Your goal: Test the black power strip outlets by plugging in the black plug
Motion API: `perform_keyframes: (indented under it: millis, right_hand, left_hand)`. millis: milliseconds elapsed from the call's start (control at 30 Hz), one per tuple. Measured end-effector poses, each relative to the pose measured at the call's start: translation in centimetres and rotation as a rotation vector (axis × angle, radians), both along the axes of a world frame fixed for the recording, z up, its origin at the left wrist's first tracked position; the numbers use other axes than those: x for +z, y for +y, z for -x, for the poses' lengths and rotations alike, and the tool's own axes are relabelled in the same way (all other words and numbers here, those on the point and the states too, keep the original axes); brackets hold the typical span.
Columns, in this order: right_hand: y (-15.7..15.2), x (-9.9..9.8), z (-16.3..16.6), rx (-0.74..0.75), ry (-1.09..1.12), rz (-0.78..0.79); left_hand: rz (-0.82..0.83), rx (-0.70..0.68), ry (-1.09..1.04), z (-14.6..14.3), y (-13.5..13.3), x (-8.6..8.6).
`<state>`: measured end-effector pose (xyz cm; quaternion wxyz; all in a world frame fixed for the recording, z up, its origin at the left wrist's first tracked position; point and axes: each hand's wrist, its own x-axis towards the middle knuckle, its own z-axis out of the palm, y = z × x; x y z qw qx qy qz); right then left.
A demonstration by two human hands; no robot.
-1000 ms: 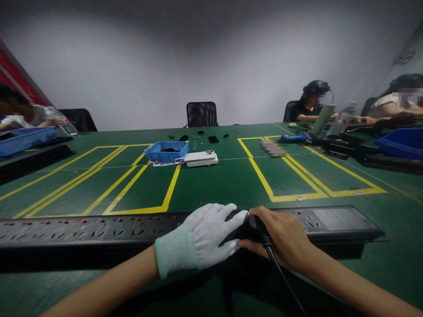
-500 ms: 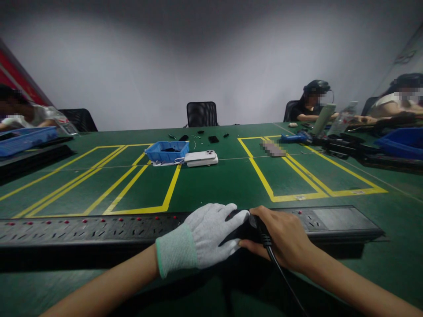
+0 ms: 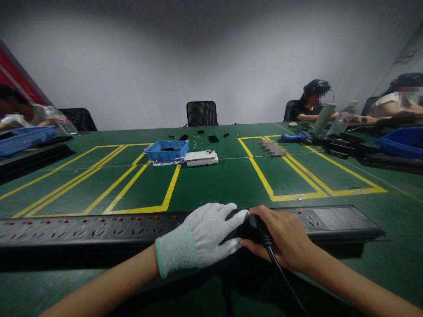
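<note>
Almost nothing is changing: over the last second both hands are keeping the same spot at the lower centre of the frame. The bare right hand is gripping a black plug, its fingers closing around the body, while the black cord is running toward the bottom edge. The gloved left hand is resting over the power strip; its thumb and forefinger are spreading apart, their tips ending just beside the right hand's, and I cannot tell whether they are pinching anything. The plug is showing right of centre, over the strip, its prongs hidden. This stillness is suggesting that the work is holding at the plug rather than moving along the strip; whether the prongs are sitting in a socket is staying unclear.
</note>
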<state>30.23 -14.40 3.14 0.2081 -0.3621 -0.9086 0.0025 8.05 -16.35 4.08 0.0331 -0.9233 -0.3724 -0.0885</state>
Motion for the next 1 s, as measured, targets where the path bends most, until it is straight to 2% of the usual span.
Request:
perform_keyframes:
  millis: [567,833,1000]
  right_hand:
    - [0.1,0.0,0.0,0.021,0.016,0.03]
    - [0.0,1.5,-0.2,0.009,-0.023,0.161]
    - [0.0,1.5,0.0,-0.025,-0.025,0.155]
  left_hand:
    - [-0.01,-0.003,0.008,0.0,0.0,0.1]
    - [0.042,0.006,0.026,0.1,0.1,0.3]
    - [0.057,0.022,0.037,0.0,0.1,0.3]
